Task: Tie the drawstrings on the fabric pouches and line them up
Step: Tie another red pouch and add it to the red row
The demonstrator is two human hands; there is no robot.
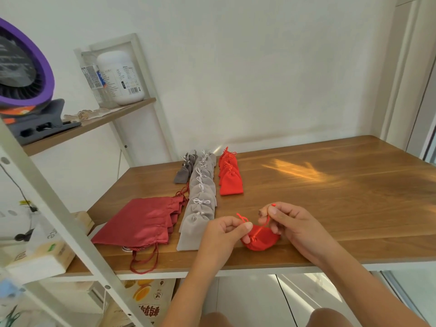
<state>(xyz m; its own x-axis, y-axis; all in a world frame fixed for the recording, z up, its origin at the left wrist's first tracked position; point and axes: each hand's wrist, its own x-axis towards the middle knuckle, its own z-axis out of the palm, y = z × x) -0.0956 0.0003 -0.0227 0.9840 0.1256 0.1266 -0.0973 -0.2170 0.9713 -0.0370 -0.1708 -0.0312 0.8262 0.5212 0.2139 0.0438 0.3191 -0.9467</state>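
Observation:
A small bright red pouch (262,240) lies on the wooden table (330,197) near its front edge, between my hands. My left hand (224,234) pinches one end of its red drawstring (243,218). My right hand (290,223) pinches the other end, raised above the pouch. Behind, a row of red pouches (230,178) with tied strings runs away from me. To its left is a longer row of light grey pouches (200,204), then a short row of dark grey pouches (186,168).
A stack of larger dark red satin bags (144,223) lies at the table's left, its cords hanging over the front edge. A white shelf frame (70,232) stands at left with a purple fan (26,74) and a white bottle (120,79).

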